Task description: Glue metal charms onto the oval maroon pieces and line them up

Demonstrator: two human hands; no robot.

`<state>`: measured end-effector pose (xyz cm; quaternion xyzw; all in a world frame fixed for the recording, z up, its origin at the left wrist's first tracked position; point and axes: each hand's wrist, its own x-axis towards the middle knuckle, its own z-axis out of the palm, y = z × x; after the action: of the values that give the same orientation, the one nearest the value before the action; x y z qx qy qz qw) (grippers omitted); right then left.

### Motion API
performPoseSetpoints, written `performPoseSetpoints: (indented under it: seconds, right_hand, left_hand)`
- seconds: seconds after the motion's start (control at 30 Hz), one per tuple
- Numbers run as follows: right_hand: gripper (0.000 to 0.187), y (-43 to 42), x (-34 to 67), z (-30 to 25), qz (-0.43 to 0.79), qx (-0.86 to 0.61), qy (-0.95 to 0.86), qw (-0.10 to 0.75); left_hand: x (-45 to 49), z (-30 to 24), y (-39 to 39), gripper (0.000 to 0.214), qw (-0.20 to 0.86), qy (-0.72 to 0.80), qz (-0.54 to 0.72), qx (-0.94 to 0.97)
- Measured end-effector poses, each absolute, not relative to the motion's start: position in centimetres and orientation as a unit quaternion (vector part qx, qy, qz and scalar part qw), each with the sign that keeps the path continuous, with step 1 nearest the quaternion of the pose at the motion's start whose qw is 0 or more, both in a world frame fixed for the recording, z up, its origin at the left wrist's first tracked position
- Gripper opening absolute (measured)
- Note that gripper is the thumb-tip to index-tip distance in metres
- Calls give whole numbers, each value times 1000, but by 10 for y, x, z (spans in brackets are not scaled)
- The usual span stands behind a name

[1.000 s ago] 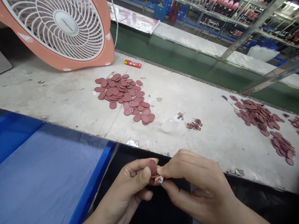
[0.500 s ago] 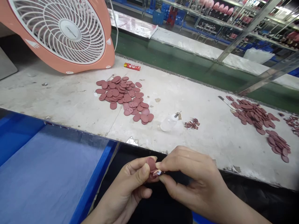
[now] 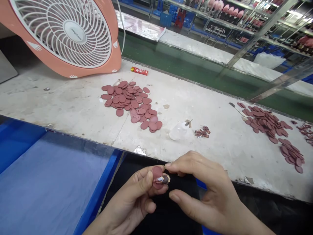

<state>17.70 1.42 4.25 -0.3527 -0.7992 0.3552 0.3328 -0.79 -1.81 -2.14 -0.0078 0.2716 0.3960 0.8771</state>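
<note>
My left hand (image 3: pixel 127 199) pinches an oval maroon piece (image 3: pixel 157 177) between thumb and fingers. A small white and dark bit (image 3: pixel 163 179) sits on its face, too small to identify. My right hand (image 3: pixel 205 189) is right beside the piece, its fingers apart and holding nothing. Beyond the hands, on the white-stained workbench (image 3: pixel 73 104), lies a loose pile of similar oval maroon pieces (image 3: pixel 129 104). More lie in a pile at the right (image 3: pixel 264 122), with a smaller group (image 3: pixel 290 153) near it.
A peach-coloured fan (image 3: pixel 63 32) stands at the bench's back left, near a red-and-yellow lighter (image 3: pixel 139 70). A transparent plastic bottle (image 3: pixel 179 130) lies beside maroon scraps (image 3: pixel 202 131). A blue-edged tray (image 3: pixel 49 186) sits at the left, with shelving in the background.
My right hand has let go of the piece and moved slightly right, its fingers spreading apart. The left hand now shows the piece's face, with the small bit more visible.
</note>
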Motion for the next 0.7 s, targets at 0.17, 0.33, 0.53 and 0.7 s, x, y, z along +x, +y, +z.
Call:
performPoseSetpoints:
  seconds: [0.17,0.33,0.53,0.7]
  right_hand:
    - [28,18,167,37,365,-355,-793,334]
    - [23,21,159,35,360,-359,-788,347]
    - [19,22,147,29,231,-377,-803,401]
    - [19,22,126,10,69,-348,-832,426]
  left_hand:
    - [-12,-22,-16,14,887,228,400,13]
    - [-15,-21,-13,20,880,249,400,53]
    - [-17,-17,-15,35,724,455,505,118]
    - [-23,-15,-21,24,484,537,609,326]
